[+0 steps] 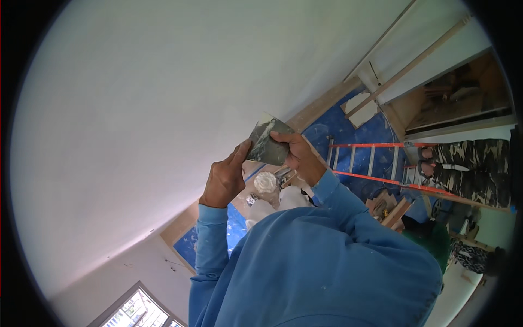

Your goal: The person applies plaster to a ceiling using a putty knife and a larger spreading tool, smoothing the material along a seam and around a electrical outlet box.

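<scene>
In front of my chest I hold a dark grey-green square of sandpaper (267, 144), streaked with pale dust. My left hand (225, 177) pinches its left edge between thumb and fingers. Around the right edge closes my right hand (299, 155), its thumb lying across the upper face and its other fingers mostly hidden behind. The sheet is held up close to the smooth white wall (136, 103), and I cannot tell whether it touches. Blue sleeves cover both my forearms.
Blue sheeting (340, 125) covers much of the floor. An orange-railed ladder (370, 161) is at the right, with a person in camouflage trousers (474, 163) by it. Wood pieces (395, 210) and a white crumpled bundle (266, 182) lie below. A window (139, 308) is at lower left.
</scene>
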Motion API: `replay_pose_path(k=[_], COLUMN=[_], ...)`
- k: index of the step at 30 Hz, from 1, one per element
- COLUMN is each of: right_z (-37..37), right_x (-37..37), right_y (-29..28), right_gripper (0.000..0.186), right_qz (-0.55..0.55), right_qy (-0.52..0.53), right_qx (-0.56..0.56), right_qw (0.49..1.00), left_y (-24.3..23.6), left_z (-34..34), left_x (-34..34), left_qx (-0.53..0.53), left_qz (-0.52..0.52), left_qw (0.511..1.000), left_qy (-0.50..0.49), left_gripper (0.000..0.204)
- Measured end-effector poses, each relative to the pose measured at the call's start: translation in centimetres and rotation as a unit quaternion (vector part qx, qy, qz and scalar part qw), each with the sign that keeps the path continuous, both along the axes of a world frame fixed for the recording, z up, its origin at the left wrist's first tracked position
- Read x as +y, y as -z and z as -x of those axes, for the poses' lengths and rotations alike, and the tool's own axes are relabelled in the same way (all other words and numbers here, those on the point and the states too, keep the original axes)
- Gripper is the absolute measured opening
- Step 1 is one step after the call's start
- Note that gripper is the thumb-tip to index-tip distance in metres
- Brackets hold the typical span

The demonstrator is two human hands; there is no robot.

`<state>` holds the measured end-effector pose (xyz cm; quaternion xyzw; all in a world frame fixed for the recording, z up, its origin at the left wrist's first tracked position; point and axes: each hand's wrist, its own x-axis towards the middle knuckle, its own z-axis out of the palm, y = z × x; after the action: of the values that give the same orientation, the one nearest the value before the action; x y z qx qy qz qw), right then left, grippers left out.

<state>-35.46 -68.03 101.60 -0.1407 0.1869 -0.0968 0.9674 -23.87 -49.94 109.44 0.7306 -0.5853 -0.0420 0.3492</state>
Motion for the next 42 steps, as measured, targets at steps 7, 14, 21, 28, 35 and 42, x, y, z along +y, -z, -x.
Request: replay_pose_path(k=[7,14,21,28,35,42], right_z=[-0.9,-3.2,-4.2,-1.1,-0.4,2.6], right_x=[0.2,-2.1,-5.7,-2.2,-2.1,-3.6], right_y=[1.2,-2.2,-5.2,-8.0,-5.4,7.9], right_gripper=[0.032,0.035,0.035,0.057,0.072,0.067], right_qz=[-0.029,-0.130,0.099,0.699,0.859,0.811], right_qy=[-0.030,0.023,0.077,-0.029,-0.035,-0.212], right_qx=[-0.047,-0.183,-0.110,-0.123,-0.054,0.097], right_qw=[0.998,0.974,0.986,0.704,0.508,0.536], left_y=[-2.4,1.6,4.2,6.2,5.1,6.4], left_z=[0.6,-2.7,-1.4,1.1,1.8,1.3], left_x=[1.2,3.1,2.6,-0.1,-1.0,0.8], left_qx=[-0.102,-0.044,0.692,0.784,0.757,0.749], left_qz=[-0.106,-0.152,0.285,0.297,0.286,0.229], left_qw=[0.989,0.984,0.636,0.529,0.579,0.616], left_qy=[-0.009,-0.083,-0.187,-0.127,-0.100,-0.090], left_gripper=[0.065,0.035,0.024,0.035,0.041,0.040])
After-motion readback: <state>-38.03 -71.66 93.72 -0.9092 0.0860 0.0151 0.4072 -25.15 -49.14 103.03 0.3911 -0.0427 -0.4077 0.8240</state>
